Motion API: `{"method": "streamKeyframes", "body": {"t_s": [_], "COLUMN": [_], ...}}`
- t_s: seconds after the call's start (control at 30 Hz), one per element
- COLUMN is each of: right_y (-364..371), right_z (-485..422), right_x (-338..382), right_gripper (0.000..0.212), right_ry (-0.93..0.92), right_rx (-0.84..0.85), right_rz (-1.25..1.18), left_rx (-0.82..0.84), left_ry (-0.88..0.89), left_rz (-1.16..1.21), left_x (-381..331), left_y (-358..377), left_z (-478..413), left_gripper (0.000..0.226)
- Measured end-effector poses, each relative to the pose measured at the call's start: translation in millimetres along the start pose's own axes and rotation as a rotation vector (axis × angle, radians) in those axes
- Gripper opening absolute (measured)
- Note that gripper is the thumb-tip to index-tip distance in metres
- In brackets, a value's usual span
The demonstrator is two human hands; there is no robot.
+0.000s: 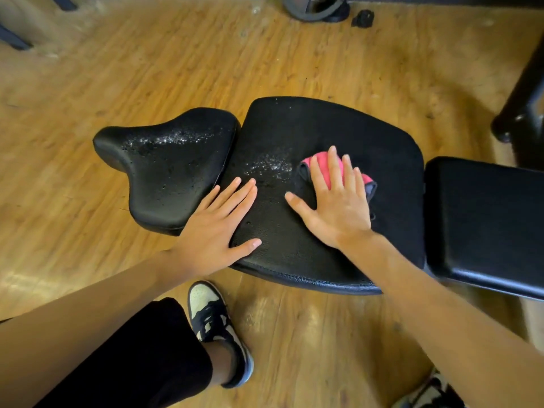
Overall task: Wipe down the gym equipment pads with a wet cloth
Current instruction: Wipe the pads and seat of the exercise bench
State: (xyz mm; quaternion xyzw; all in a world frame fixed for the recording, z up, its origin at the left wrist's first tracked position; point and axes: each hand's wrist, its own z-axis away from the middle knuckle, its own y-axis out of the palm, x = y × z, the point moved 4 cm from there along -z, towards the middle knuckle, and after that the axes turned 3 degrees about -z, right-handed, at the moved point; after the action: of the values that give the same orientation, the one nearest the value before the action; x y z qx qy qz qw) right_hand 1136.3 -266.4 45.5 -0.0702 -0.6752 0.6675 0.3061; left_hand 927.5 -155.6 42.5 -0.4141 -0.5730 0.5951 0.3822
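The right hand [338, 207] lay flat on the cloth [322, 156], fingers straight and spread. It pressed the cloth onto the middle pad [323, 128] without gripping it, and no finger curled round it. The cloth, pink with a dark edge, sat on the right half of the middle pad's top. It was mostly hidden under the hand, with pink showing past the fingertips and by the little finger.

The left hand [217, 228] rested palm down on the near left part of the middle pad, fingers straight, thumb spread, holding nothing. Droplets [268, 164] glistened on the middle pad just left of the cloth, beyond the left fingertips.

A saddle pad [164, 178], also speckled with droplets, stood just beside the middle pad's left edge. A long pad [482, 225] stood to the right of the middle pad, across a narrow gap.

A wood floor [176, 69] spread under the middle pad. On it, near the middle pad's front edge, stood a black-and-cream shoe [217, 328].
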Motion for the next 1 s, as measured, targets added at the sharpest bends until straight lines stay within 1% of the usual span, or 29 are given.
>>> {"method": "streamKeyframes", "body": {"t_s": [0.17, 0.23, 0.3, 0.37, 0.43, 0.5, 0.6, 0.7, 0.8, 0.87, 1.0], "right_y": [8, 11, 10, 10, 12, 17, 25, 30, 28, 25, 17], "right_z": [98, 117, 120, 110, 89, 61, 14, -15, -3, 22, 86], "right_x": [7, 5, 11, 27, 50, 76, 114, 131, 126, 111, 67], "right_gripper": [0.095, 0.096, 0.1, 0.102, 0.101, 0.101, 0.104, 0.102, 0.106, 0.098, 0.085], "right_ry": [-0.11, -0.135, -0.122, -0.136, -0.182, -0.236, -0.322, -0.321, -0.332, -0.336, -0.272], "right_rx": [0.033, 0.045, 0.068, 0.087, 0.103, 0.126, 0.163, 0.196, 0.175, 0.149, 0.146], "right_rz": [-0.009, 0.021, 0.023, 0.007, -0.008, 0.003, 0.059, 0.101, 0.071, 0.027, -0.042], "left_rx": [-0.004, 0.011, 0.047, 0.062, 0.046, 0.073, 0.159, 0.228, 0.22, 0.213, 0.233], "left_ry": [-0.018, -0.006, 0.038, 0.096, 0.143, 0.149, 0.075, -0.018, -0.008, -0.012, -0.065], "left_rz": [0.039, 0.065, 0.081, 0.045, -0.09, -0.171, -0.148, -0.101, -0.092, -0.095, -0.049], "left_x": [-2, -1, 4, 11, 20, 28, 44, 58, 59, 59, 56], "left_y": [-1, 0, -2, -7, -13, -14, -9, -5, -3, -3, -2], "left_z": [0, 0, 0, 3, 10, 18, 22, 19, 18, 19, 18], "left_gripper": [0.091, 0.093, 0.097, 0.105, 0.116, 0.125, 0.133, 0.14, 0.138, 0.139, 0.143]}}
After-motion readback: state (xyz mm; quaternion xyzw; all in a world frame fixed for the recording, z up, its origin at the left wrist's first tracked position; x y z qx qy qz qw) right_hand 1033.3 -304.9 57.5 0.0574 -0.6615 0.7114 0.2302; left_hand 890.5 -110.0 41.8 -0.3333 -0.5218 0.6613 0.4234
